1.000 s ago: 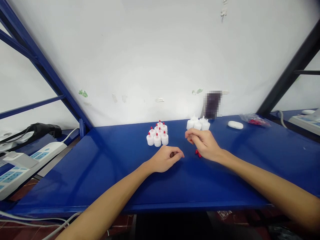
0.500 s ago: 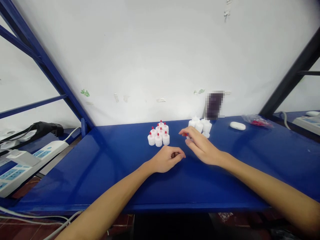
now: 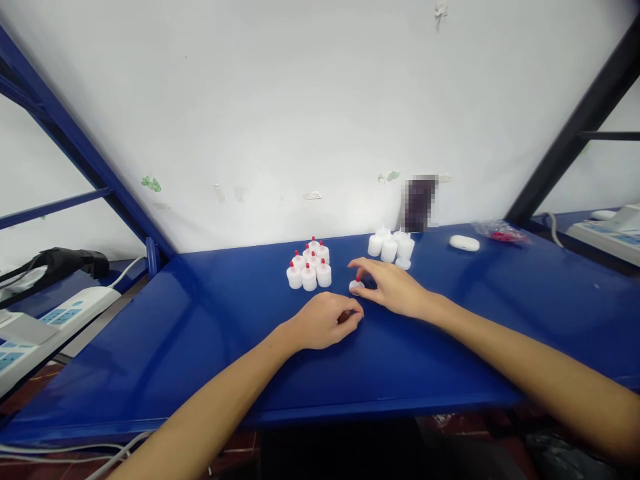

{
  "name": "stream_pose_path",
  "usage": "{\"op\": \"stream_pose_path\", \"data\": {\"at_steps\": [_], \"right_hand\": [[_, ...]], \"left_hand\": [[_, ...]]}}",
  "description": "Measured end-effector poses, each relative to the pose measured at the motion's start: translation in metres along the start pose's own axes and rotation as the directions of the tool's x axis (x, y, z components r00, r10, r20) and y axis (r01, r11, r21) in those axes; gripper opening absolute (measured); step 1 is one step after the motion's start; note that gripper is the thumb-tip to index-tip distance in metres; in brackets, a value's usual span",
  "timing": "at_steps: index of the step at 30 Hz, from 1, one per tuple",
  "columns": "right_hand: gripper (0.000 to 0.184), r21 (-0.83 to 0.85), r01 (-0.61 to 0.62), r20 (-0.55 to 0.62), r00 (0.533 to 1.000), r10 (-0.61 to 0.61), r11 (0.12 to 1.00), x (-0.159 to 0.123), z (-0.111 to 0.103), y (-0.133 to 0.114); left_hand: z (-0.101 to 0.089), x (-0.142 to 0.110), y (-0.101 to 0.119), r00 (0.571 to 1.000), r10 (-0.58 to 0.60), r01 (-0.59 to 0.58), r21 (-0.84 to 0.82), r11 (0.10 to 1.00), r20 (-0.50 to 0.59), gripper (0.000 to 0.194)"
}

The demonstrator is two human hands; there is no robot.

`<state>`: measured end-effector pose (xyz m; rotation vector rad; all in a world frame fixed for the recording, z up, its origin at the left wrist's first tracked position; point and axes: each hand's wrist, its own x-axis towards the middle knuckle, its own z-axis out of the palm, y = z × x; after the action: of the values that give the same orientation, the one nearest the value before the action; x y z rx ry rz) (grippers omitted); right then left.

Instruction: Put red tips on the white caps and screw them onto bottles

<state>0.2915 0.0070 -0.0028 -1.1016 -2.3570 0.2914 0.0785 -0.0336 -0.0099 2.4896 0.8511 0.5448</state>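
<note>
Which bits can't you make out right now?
All in the head view:
- Left hand: curled fingers hide whether it holds anything.
- Red-tipped white lid: right hand partly covers it.
- Dark item: pixelated.
- Plastic bag's red contents: too small.
- Power strip: cut by left edge.

Bare Hands, Bare Forearms

My left hand [image 3: 327, 321] and right hand [image 3: 395, 287] are ungloved, with slender fingers. Both wrists are bare. My left forearm [image 3: 225, 393] has a small dark spot near the wrist; my right forearm [image 3: 510, 347] broadens toward the near right.
</note>
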Motion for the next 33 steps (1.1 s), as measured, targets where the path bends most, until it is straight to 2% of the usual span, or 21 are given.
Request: {"op": "stream_pose_path", "data": {"at_steps": [3, 6, 8, 11, 14, 17, 25, 33], "right_hand": [[0.025, -0.141, -0.038, -0.094, 0.995, 0.025, 0.989, 0.004, -0.014, 0.0], [0.026, -0.342, -0.191, -0.182, 0.974, 0.134, 0.92, 0.007, -0.034, 0.009], [0.029, -0.463, -0.279, -0.181, 0.959, 0.218, 0.841, 0.007, -0.045, 0.02], [0.032, -0.584, -0.352, -0.103, 0.926, 0.363, 0.731, 0.005, -0.055, 0.038], [0.034, -0.598, -0.404, -0.021, 0.871, 0.491, 0.692, 0.004, -0.057, 0.048], [0.031, -0.572, -0.417, 0.035, 0.848, 0.529, 0.706, 0.005, -0.055, 0.051], [0.035, -0.581, -0.46, -0.024, 0.834, 0.551, 0.671, 0.006, -0.055, 0.053], [0.03, -0.532, -0.413, 0.005, 0.871, 0.49, 0.739, 0.005, -0.053, 0.047]], "left_hand": [[-0.001, 0.0, 0.0, 0.999, 0.045, -0.045, 0.101, 0.994, -0.001, 0.019], [-0.001, 0.001, -0.002, 0.998, 0.051, -0.043, 0.202, 0.978, -0.035, 0.02], [-0.001, 0.002, -0.004, 0.996, 0.026, -0.003, 0.25, 0.968, -0.088, 0.02], [-0.001, 0.003, -0.006, 0.984, -0.009, 0.054, 0.254, 0.966, -0.175, 0.02], [-0.002, 0.004, -0.007, 0.964, -0.064, 0.132, 0.253, 0.958, -0.259, 0.023], [-0.004, 0.004, -0.006, 0.952, -0.075, 0.172, 0.317, 0.933, -0.296, 0.022], [0.0, 0.002, -0.006, 0.98, -0.044, 0.109, 0.344, 0.933, -0.192, 0.017], [-0.002, 0.003, -0.011, 0.984, -0.062, 0.101, 0.233, 0.967, -0.168, 0.017]]}}
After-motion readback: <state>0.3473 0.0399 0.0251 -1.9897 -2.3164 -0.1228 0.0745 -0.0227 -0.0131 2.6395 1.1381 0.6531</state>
